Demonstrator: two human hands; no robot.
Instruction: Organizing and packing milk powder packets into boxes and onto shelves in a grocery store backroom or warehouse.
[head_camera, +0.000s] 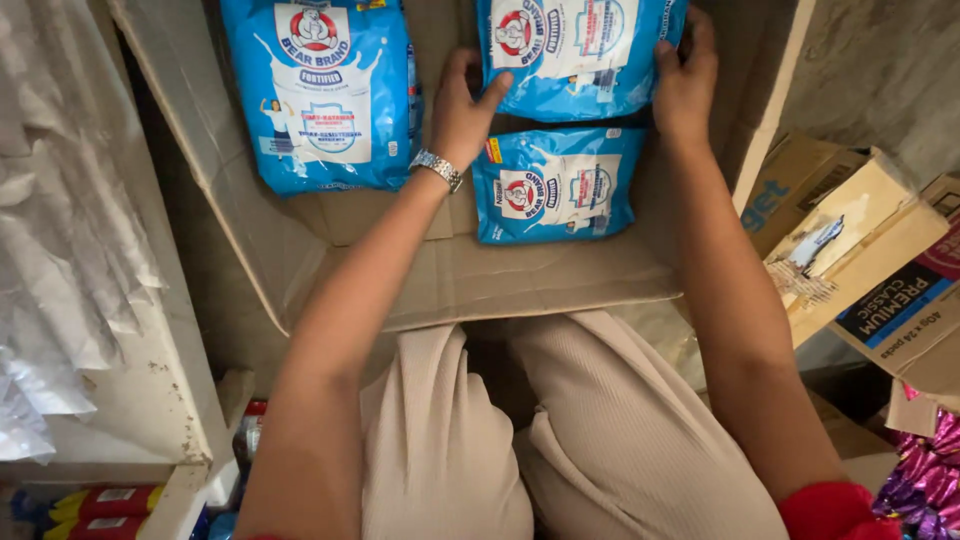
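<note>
Presently, left hand (462, 105) and right hand (685, 85) grip 1 blue glossy pouch (580, 50) from both sides, at the cardboard box's (520, 280) far edge.

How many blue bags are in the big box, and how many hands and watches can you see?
Blue pouches: 3
Cardboard box: 1
Left hand and right hand, both on the top pouch: 2
Silver wristwatch: 1
Total: 7
</note>
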